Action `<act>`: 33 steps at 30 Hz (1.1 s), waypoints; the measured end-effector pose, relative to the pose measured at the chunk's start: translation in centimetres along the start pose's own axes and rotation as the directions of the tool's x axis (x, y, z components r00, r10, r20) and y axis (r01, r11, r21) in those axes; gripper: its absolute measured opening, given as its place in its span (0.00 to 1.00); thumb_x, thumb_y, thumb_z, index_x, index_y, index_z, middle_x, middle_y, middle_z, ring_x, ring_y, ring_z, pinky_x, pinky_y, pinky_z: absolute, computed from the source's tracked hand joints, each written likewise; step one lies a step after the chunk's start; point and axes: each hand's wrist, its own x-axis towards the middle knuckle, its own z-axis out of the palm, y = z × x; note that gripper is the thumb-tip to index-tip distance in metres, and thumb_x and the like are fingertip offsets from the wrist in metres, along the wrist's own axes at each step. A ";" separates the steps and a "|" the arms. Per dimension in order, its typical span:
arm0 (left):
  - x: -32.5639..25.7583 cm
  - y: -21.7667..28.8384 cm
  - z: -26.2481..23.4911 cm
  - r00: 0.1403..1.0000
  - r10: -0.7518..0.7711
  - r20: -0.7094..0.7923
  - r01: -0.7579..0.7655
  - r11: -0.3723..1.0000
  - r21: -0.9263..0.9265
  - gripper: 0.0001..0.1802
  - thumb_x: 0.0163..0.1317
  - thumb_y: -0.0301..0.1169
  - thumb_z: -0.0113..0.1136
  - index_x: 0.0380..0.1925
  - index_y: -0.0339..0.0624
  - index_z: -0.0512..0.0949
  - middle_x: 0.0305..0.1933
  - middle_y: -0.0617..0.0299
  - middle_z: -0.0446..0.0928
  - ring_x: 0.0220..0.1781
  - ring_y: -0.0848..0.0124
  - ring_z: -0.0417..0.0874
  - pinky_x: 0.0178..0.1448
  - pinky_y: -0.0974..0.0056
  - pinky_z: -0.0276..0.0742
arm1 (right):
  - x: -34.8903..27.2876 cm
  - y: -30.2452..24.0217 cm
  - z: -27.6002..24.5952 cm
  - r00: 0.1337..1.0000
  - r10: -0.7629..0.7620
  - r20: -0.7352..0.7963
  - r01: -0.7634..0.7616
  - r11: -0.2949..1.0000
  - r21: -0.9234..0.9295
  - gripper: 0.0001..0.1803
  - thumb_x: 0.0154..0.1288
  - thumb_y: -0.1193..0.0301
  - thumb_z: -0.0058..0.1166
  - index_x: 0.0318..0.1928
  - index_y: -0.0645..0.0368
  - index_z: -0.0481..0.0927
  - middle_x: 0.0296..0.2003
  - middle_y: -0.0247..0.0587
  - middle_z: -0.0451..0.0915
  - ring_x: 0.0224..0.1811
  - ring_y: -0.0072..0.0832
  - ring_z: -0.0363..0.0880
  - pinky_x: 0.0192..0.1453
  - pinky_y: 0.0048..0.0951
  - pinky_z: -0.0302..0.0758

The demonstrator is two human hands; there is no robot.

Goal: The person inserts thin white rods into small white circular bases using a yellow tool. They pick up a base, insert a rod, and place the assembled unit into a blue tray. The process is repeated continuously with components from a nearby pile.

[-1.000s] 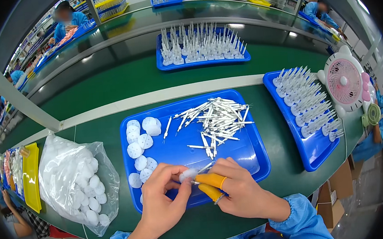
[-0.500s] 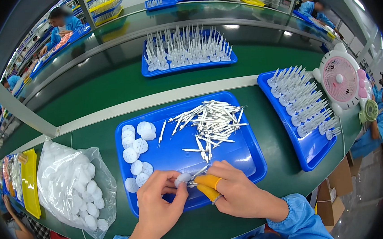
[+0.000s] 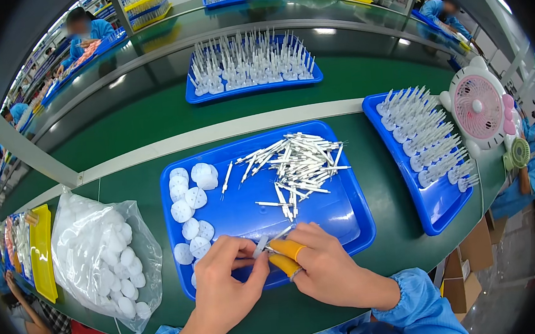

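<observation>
My left hand [image 3: 229,283] pinches a round white plastic disc [image 3: 260,246], tilted nearly edge-on, over the near edge of a blue tray [image 3: 246,216]. Close against it, my right hand [image 3: 328,262], with yellow covers [image 3: 287,253] on two fingers, grips a thin white stick [image 3: 281,234] whose one end meets the disc. My fingers hide the exact joint. Loose white sticks [image 3: 299,171] with fine wire ends lie piled in the tray's far right part. Along its left side lie several white discs [image 3: 190,228] with small holes.
Left of the tray lies a clear bag [image 3: 108,261] of white discs. A blue tray [image 3: 438,216] of upright stick-and-disc pieces stands on the right, beside a pink-and-white fan [image 3: 477,106]. Another filled blue tray [image 3: 255,87] sits on the green belt [image 3: 132,124] beyond. Co-workers sit farther off.
The disc in my left hand has turned from showing its face to nearly edge-on. My hands stay almost in place. The far tray on the green belt has shifted slightly left.
</observation>
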 end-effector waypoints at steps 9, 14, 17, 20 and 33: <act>-0.3 -0.2 0.2 0.997 0.075 -0.002 -0.075 0.996 0.040 0.08 0.61 0.18 0.71 0.39 0.31 0.82 0.38 0.51 0.82 0.35 0.59 0.91 0.43 0.61 0.92 | 0.0 -0.4 -0.1 1.000 0.001 -0.002 -0.001 1.000 0.015 0.19 0.46 0.86 0.63 0.44 0.70 0.87 0.34 0.46 0.79 0.37 0.44 0.78 0.42 0.44 0.74; -0.5 -0.4 0.2 0.996 0.091 -0.014 -0.090 0.995 0.053 0.09 0.60 0.19 0.71 0.39 0.32 0.82 0.38 0.52 0.82 0.35 0.58 0.91 0.40 0.60 0.90 | -0.1 -0.6 0.3 0.998 -0.015 -0.064 0.016 1.000 0.020 0.20 0.44 0.86 0.62 0.43 0.70 0.88 0.33 0.45 0.80 0.35 0.43 0.78 0.38 0.43 0.74; -0.6 -0.1 0.2 0.996 0.088 -0.018 -0.086 0.994 0.070 0.09 0.60 0.19 0.71 0.40 0.32 0.82 0.38 0.52 0.81 0.34 0.57 0.91 0.38 0.60 0.88 | -0.2 -0.6 0.5 0.994 0.003 -0.108 0.001 0.999 0.038 0.22 0.44 0.86 0.62 0.45 0.69 0.88 0.33 0.46 0.81 0.34 0.43 0.79 0.36 0.41 0.75; -0.9 0.1 0.1 0.993 0.120 -0.019 -0.118 0.987 0.108 0.10 0.60 0.19 0.71 0.41 0.32 0.82 0.38 0.52 0.81 0.33 0.56 0.90 0.36 0.59 0.87 | -0.3 -0.6 0.7 0.993 0.018 -0.118 -0.012 0.999 0.052 0.22 0.45 0.86 0.61 0.46 0.69 0.89 0.32 0.46 0.81 0.34 0.43 0.79 0.37 0.41 0.76; 0.4 -0.1 -1.3 0.986 0.017 -0.164 0.005 0.992 0.129 0.06 0.66 0.15 0.65 0.42 0.27 0.83 0.44 0.54 0.81 0.46 0.63 0.91 0.47 0.59 0.94 | 1.5 0.9 -3.8 0.969 0.166 0.185 -0.131 0.973 -0.191 0.14 0.51 0.82 0.65 0.41 0.66 0.91 0.40 0.43 0.82 0.47 0.43 0.75 0.54 0.41 0.73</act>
